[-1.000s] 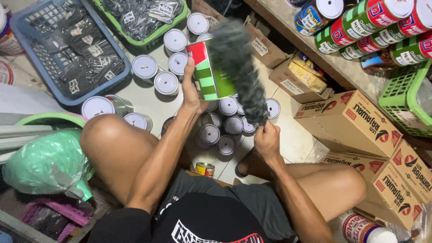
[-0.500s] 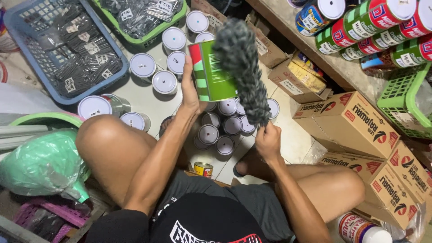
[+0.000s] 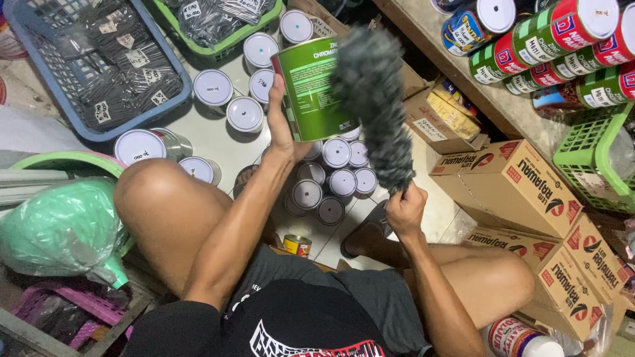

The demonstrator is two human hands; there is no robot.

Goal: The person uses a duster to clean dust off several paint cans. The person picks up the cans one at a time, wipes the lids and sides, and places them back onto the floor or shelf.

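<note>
Left hand (image 3: 281,125) wrapped from behind round a green tin can (image 3: 316,89), lifted above the floor cans. Right hand (image 3: 405,210) closed in a fist on the handle of a fluffy grey duster (image 3: 374,102), its head just beside or touching the can's side. Can probably heavy, rigid, smooth-walled and a bit slippery; best gripped round the body. Duster light and soft; best taken by the handle. Below, white-lidded cans (image 3: 337,172) clustered on the tiled floor. Upper left, blue basket (image 3: 177,86) of dark packets with small tags. Right, brown cardboard boxes (image 3: 522,185) with red print; above, red-and-green labelled cans (image 3: 562,39) lying on a shelf.
</note>
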